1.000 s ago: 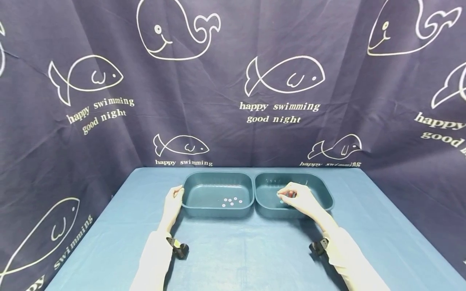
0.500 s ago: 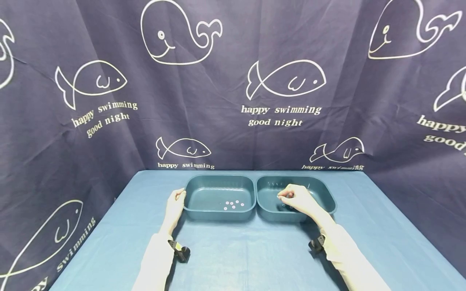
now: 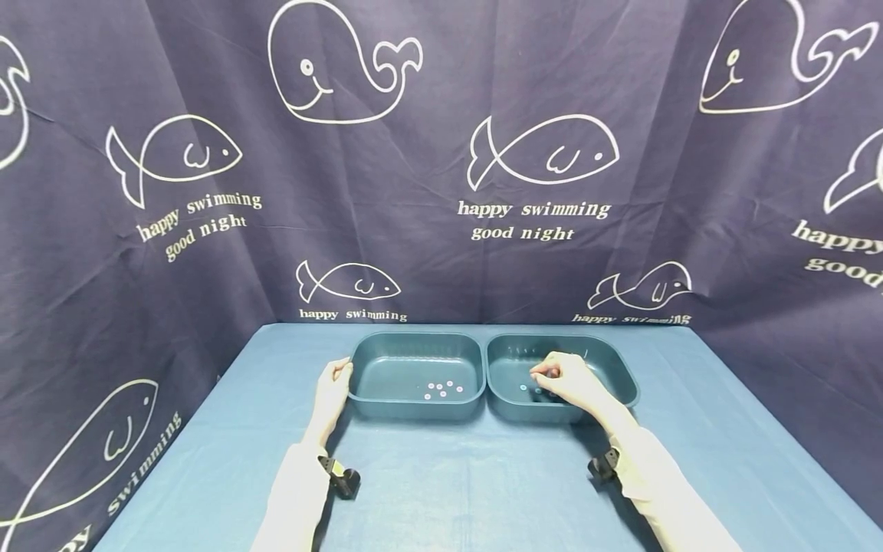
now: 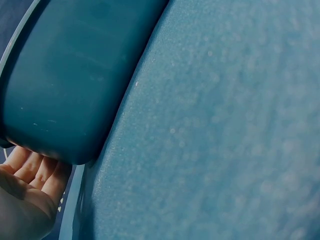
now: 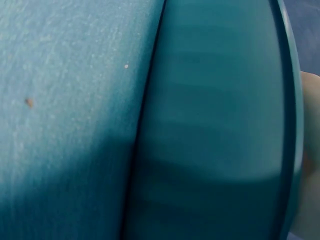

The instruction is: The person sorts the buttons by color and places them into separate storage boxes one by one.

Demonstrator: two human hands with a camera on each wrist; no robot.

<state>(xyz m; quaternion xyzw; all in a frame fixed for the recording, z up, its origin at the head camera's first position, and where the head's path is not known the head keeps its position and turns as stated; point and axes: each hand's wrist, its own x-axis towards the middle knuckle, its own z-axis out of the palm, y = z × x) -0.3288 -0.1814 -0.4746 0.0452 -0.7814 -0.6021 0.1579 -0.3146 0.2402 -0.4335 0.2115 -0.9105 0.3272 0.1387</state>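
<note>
Two teal plastic bins stand side by side on the blue cloth. My left hand (image 3: 333, 389) grips the end of the left bin (image 3: 417, 409) at its rim; in the left wrist view its fingers (image 4: 36, 170) lie against the outer wall. Several small pale pink buttons (image 3: 439, 387) are on that bin's floor. My right hand (image 3: 566, 379) is over the right bin (image 3: 524, 412), fingers curled, thumb and forefinger close together. Anything between them is too small to tell. A small blue button (image 3: 523, 388) lies left of the fingertips, another (image 3: 539, 391) just below them.
A blue cloth (image 3: 455, 483) covers the table. Behind it hangs a dark curtain (image 3: 441, 268) with white fish and whale drawings. Each wrist wears a black camera, such as the right one (image 3: 603, 465). The right bin's wall (image 5: 215, 100) fills much of the right wrist view.
A blue button has come into sight on the right bin's floor, left of my right fingertips. That hand has shifted slightly right. My left hand keeps its place; the view tilted slightly earlier.
</note>
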